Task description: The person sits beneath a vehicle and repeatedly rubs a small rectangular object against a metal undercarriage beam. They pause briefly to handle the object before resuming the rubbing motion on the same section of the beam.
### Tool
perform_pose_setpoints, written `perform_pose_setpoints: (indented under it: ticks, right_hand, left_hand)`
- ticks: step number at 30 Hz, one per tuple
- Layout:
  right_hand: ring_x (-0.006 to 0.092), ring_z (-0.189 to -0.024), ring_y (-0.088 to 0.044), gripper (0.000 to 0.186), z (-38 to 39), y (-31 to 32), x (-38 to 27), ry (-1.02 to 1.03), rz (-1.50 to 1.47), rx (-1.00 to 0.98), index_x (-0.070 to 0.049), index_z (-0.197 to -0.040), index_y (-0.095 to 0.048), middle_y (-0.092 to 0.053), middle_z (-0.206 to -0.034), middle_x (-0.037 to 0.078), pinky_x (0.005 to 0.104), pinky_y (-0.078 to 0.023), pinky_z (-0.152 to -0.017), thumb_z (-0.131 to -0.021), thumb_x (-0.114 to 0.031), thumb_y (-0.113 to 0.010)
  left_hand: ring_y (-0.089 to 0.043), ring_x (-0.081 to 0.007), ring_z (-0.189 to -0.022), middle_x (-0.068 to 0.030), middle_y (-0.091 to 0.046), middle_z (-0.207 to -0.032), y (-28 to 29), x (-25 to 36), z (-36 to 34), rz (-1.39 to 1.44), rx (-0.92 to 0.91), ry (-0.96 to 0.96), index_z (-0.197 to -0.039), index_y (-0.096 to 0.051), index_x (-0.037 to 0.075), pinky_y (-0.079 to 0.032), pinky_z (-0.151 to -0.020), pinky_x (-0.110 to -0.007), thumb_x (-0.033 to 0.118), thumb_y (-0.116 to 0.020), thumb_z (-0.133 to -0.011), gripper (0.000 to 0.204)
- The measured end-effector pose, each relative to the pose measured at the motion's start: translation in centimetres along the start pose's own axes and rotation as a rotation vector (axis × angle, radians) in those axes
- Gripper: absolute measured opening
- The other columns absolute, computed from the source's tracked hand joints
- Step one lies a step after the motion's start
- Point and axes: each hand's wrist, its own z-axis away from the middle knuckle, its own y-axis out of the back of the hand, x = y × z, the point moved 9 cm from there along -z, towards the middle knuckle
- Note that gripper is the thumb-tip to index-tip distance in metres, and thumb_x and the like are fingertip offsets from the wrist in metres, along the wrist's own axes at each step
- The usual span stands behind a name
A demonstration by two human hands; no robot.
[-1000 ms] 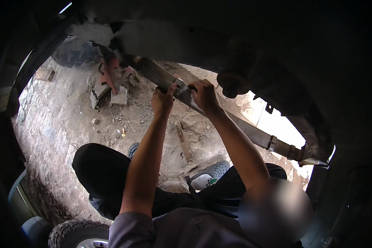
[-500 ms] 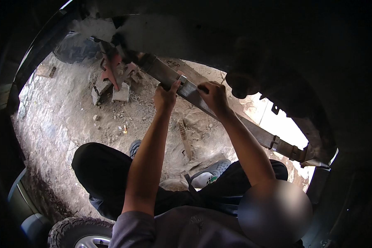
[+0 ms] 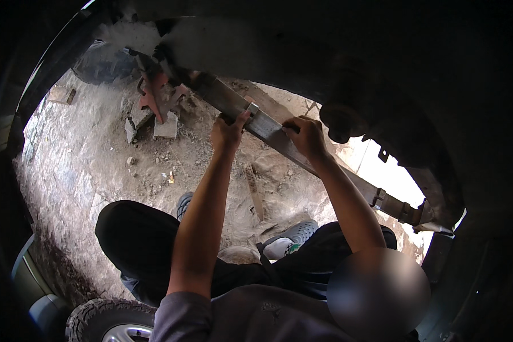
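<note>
A long grey metal leaf spring (image 3: pixel 269 130) runs slantwise from the upper left to the lower right under the dark vehicle body. My left hand (image 3: pixel 227 135) is closed round its near edge, with the thumb against a small metal clip (image 3: pixel 252 108) on the bar. Farther right, my right hand (image 3: pixel 306 138) has its fingers pinched together at the bar's upper face. Whatever that pinch holds, if anything, is too small and dark to name. Metal bands (image 3: pixel 377 197) wrap the spring nearer its lower right end.
A red metal stand (image 3: pixel 152 98) rises beside broken concrete blocks (image 3: pixel 166 126) at the far left. On the dirt floor lies a narrow strip (image 3: pixel 255 191) between my feet. A tyre (image 3: pixel 91 318) fills the lower left corner. Dark bodywork (image 3: pixel 256 40) hangs overhead.
My right hand has slid a short way right along the leaf spring, its fingers still pinched. The left hand keeps its place by the clip.
</note>
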Motion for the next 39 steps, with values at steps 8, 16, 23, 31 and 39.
perform_pose_setpoints:
  ticks: [8,16,23,31,39]
  right_hand:
    - [0.0312,-0.089,-0.077,0.017,-3.4,-3.0,-2.2,-0.019,0.049,-0.035,-0.007,-0.099,-0.080,-0.078,-0.095,0.015,0.0396,-0.058,-0.082,-0.084,-0.015,-0.081]
    - [0.0294,-0.090,-0.077,0.017,0.9,-0.2,1.2,-0.023,0.165,0.003,-0.007,-0.101,-0.081,-0.078,-0.097,0.013,0.0385,-0.059,-0.084,-0.086,-0.015,-0.081]
    - [0.0296,-0.090,-0.077,0.018,-2.6,-2.8,2.5,-0.095,-0.092,0.096,-0.006,-0.102,-0.080,-0.079,-0.097,0.013,0.0385,-0.059,-0.084,-0.085,-0.014,-0.082]
    - [0.0281,-0.091,-0.077,0.017,0.3,-1.5,2.5,-0.074,0.020,0.076,-0.006,-0.102,-0.080,-0.079,-0.098,0.013,0.0376,-0.059,-0.084,-0.087,-0.014,-0.081]
    - [0.0302,-0.090,-0.076,0.016,-0.8,-1.7,1.8,-0.090,-0.070,0.107,-0.008,-0.100,-0.080,-0.078,-0.096,0.013,0.0395,-0.057,-0.085,-0.087,-0.016,-0.080]
  left_hand:
    - [-0.077,-0.0264,-0.089,-0.0136,-0.079,-0.099,0.0,0.0,-0.4,-0.033,-0.025,0.044,-0.112,-0.075,0.000,-0.058,-0.081,-0.038,0.054,-0.087,-0.080,0.064]
    - [-0.077,-0.0279,-0.097,-0.0143,-0.080,-0.103,-0.6,-1.1,-1.3,-0.025,-0.036,-0.009,-0.111,-0.076,0.000,-0.057,-0.087,-0.040,0.057,-0.087,-0.078,0.066]
    - [-0.076,-0.0333,-0.100,-0.0187,-0.079,-0.105,-1.2,0.0,-0.5,-0.056,-0.055,0.015,-0.111,-0.076,-0.002,-0.056,-0.091,-0.043,0.059,-0.086,-0.078,0.070]
    - [-0.075,-0.0349,-0.104,-0.0196,-0.079,-0.106,-0.1,-0.8,-1.1,-0.084,-0.043,-0.002,-0.109,-0.076,-0.003,-0.055,-0.093,-0.043,0.059,-0.086,-0.078,0.070]
    - [-0.073,-0.0386,-0.109,-0.0243,-0.075,-0.115,-0.9,-1.1,-0.9,-0.118,0.010,-0.009,-0.113,-0.075,-0.003,-0.055,-0.095,-0.045,0.064,-0.084,-0.078,0.077]
